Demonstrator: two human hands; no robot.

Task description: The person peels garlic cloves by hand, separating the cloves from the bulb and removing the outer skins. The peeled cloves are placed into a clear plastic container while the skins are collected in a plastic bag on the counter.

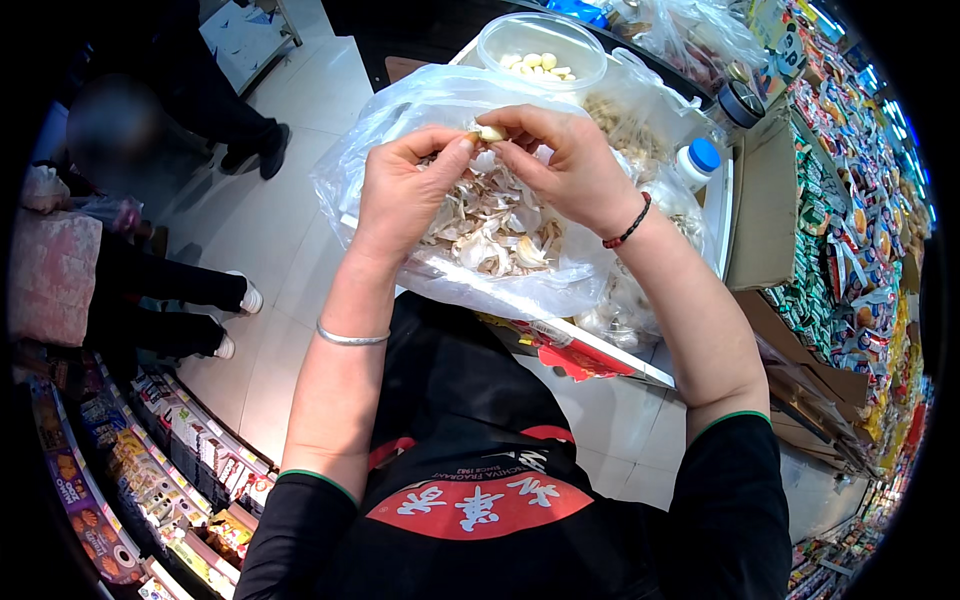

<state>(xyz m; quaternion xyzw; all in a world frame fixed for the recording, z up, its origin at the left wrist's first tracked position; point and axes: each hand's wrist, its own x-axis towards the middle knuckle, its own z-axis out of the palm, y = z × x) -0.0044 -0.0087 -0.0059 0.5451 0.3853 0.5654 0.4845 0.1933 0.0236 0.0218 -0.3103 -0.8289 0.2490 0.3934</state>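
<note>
Between the fingertips of both hands is a pale garlic clove (491,133), with a bit of skin at its left end. My left hand (409,184) pinches that end with thumb and forefinger. From the other side, my right hand (566,161) grips the clove's body. Below them lies a spread clear plastic bag (375,112) holding a heap of dry garlic skins (480,225). One unpeeled-looking piece of garlic (531,253) rests near the heap's front. Behind the hands, a round clear plastic tub (592,64) contains several peeled cloves (536,64).
A white bottle with a blue cap (699,161) and a dark-lidded jar (739,105) stand right of the bag. Further right, a cardboard box (765,202) borders packaged snacks (832,225). Two people (172,292) are at left, above shelves of packaged goods (172,457).
</note>
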